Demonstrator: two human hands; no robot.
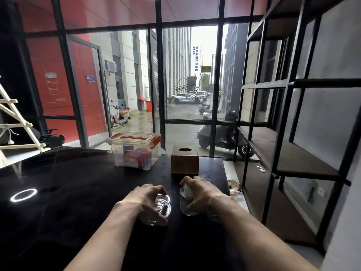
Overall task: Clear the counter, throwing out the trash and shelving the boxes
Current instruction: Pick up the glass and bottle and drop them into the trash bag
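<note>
On the dark counter (78,192) my left hand (145,198) curls over the top of a clear plastic cup (163,209). My right hand (197,190) grips a second clear cup (186,208) with a crumpled white paper (188,189) at its mouth, under my fingers. Behind the hands stands a brown wooden tissue box (184,163) with a round hole on top. To its left is a clear plastic storage box (134,151) with an orange-latched lid and red items inside.
A black metal shelving unit (293,159) with brown boards fills the right side. A bag with trash (235,189) lies on the floor between counter and shelf. A glass wall stands behind the counter. A wooden ladder frame (13,122) leans at left.
</note>
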